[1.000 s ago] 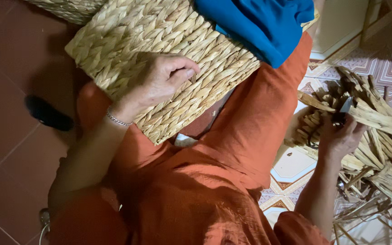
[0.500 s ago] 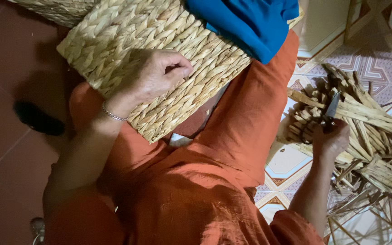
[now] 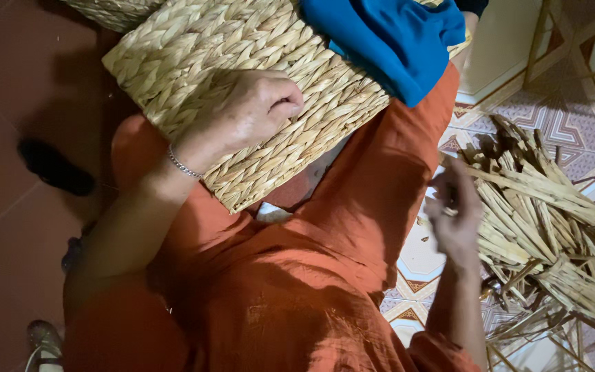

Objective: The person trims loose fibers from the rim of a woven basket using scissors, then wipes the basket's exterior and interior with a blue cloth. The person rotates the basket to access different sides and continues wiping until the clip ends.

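Steadying the woven basket (image 3: 242, 89) on the lap.
The left hand (image 3: 253, 110) rests clenched on top of the basket; the blurred right hand (image 3: 454, 217), beside it, probably grips something at the straw pile (image 3: 545, 227); next comes drawing a strand.

A woven straw basket (image 3: 194, 62) is seen lying tilted across a lap clothed in orange fabric (image 3: 297, 275). The left hand (image 3: 253, 110) is pressed on the weave, its fingers curled under and a thin bracelet (image 3: 184, 165) worn at the wrist. A blue cloth (image 3: 387, 38) is draped over the basket's upper edge. The right hand (image 3: 456, 217) is blurred, held just beside a heap of dry straw strips (image 3: 552, 227) on the patterned floor tiles (image 3: 421, 258); whether anything is gripped cannot be told.
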